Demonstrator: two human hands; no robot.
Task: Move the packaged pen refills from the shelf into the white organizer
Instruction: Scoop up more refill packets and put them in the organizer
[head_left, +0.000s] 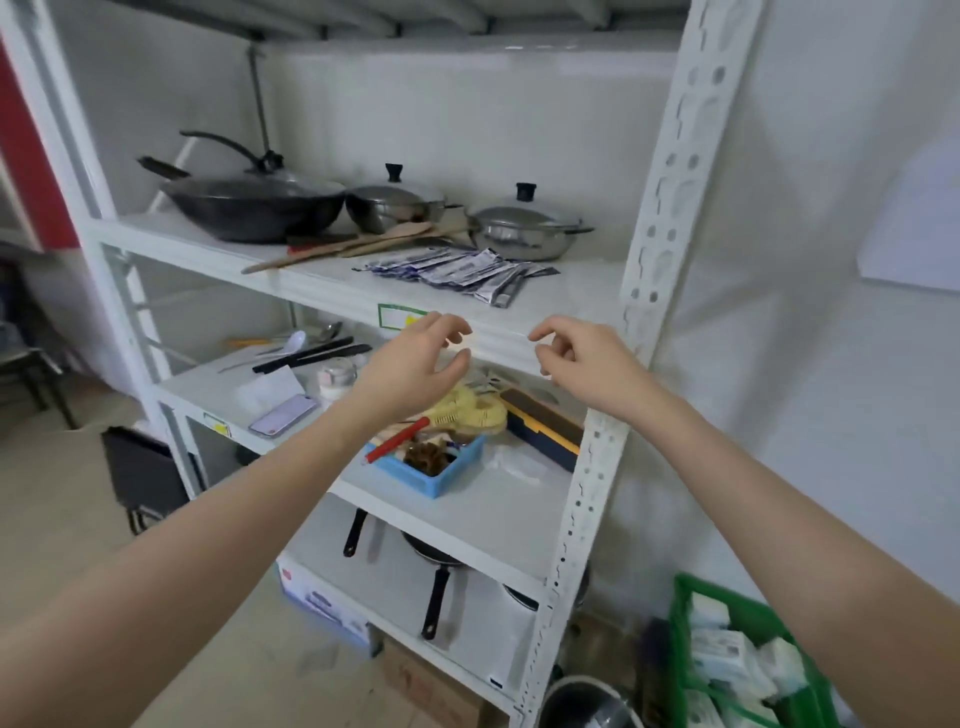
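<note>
- Up front, the left hand (415, 358) has its fingers (457, 330) loosely curled around nothing, thumb apart from them, held before the near edge of the shelf (322, 283).
- Beside it to the right, the right hand (584, 364) is likewise relaxed and empty, fingers hanging curled.
- Just beyond both hands, the packaged pen refills (457, 270) lie fanned in a flat pile on the shelf, untouched.
- Farther back stand a black wok (254, 208) at left and two lidded steel pots (524, 228) to its right, with wooden spatulas (358, 241) in front.
- Lower down, a blue basket (441, 470) sits on the next shelf.
</note>
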